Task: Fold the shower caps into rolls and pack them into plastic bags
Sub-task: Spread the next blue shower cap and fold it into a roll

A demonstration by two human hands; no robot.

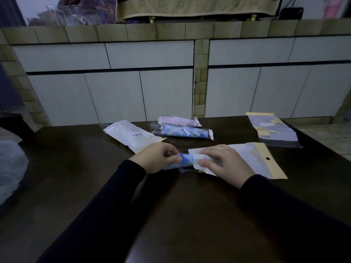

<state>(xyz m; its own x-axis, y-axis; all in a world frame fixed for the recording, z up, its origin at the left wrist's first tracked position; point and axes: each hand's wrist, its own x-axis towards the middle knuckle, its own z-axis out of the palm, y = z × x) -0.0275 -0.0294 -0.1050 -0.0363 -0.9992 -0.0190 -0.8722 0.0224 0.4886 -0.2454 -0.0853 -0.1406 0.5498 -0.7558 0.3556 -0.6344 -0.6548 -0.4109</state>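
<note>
A rolled blue-and-white shower cap (185,160) lies on the dark table (171,215), its right end inside the mouth of a clear plastic bag (252,158) with a yellow header strip. My left hand (155,158) grips the roll's left end. My right hand (226,162) pinches the bag's open end around the roll. Behind them lie two packed bags, one with a blue cap (182,132) and one with a pink cap (179,120).
A white bag with a barcode (131,134) lies at the back left. A flat clear bag with yellow strips (273,130) sits at the back right. A crumpled translucent plastic heap (9,169) is at the left edge. White cabinets stand beyond the table.
</note>
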